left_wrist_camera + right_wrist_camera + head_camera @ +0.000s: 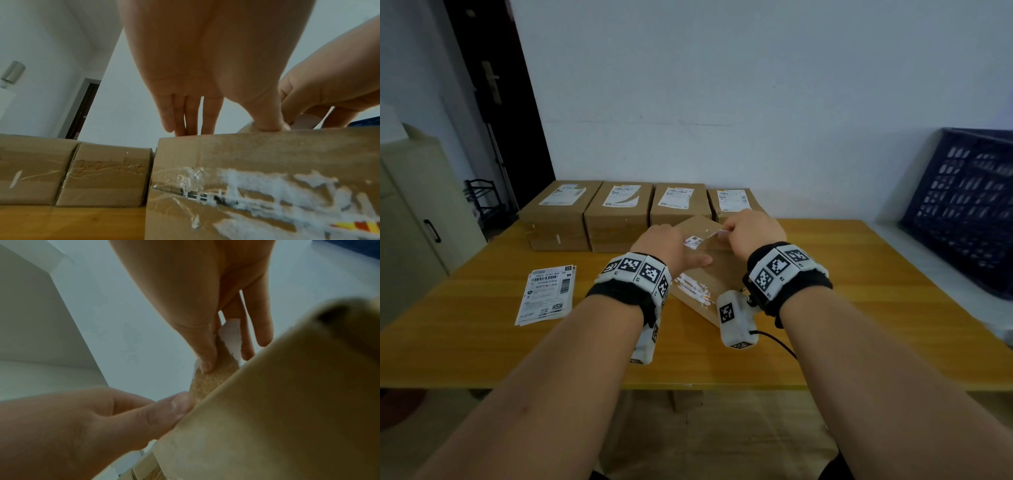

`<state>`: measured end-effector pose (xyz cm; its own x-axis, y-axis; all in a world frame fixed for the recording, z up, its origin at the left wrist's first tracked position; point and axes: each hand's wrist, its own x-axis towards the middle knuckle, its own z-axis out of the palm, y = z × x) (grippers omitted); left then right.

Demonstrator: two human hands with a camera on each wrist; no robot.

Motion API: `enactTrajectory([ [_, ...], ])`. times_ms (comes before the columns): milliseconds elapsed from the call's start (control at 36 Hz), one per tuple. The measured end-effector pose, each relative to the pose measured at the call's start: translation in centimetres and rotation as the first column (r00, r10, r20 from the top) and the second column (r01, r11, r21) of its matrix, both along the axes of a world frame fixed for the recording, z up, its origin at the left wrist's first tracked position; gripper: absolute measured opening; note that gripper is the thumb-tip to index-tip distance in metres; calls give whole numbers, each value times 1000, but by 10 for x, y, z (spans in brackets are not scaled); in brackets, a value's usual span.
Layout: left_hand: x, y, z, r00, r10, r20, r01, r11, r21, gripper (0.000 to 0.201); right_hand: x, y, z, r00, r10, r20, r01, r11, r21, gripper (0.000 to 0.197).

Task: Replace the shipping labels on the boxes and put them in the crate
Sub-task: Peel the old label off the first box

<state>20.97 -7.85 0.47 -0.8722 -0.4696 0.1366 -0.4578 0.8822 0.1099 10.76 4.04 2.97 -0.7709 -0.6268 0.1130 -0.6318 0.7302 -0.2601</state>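
A cardboard box (717, 270) lies turned at an angle in the middle of the table, torn white label scraps on its near side (267, 191). My left hand (671, 246) rests on its top with straight fingers, the thumb (267, 120) pressing down. My right hand (748, 229) pinches a strip of the old label (714, 235) that peels up from the top; in the right wrist view the strip (216, 369) sits between thumb and forefinger. A remaining piece of label (693, 241) sticks to the box. New labels (548, 294) lie stacked at the left.
Several labelled cardboard boxes (619, 212) stand in a row along the table's far edge. A dark blue plastic crate (969, 205) leans on a white ledge at the right. A beige cabinet (410, 205) stands left of the wooden table (859, 308).
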Motion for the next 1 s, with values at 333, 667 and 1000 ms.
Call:
enactTrajectory([
  [333, 2, 0, -1, 1000, -14, -16, 14, 999, 31, 64, -8, -11, 1, 997, -69, 45, 72, 995, -67, 22],
  [667, 6, -7, 4, 998, -52, -24, 54, 996, 73, 38, 1, -12, -10, 990, 74, 118, -60, 992, -111, 40],
  [1000, 6, -10, 0, 998, -34, -47, 38, 994, 98, 34, -5, -12, -5, 990, 143, 11, -142, 987, -74, 18],
])
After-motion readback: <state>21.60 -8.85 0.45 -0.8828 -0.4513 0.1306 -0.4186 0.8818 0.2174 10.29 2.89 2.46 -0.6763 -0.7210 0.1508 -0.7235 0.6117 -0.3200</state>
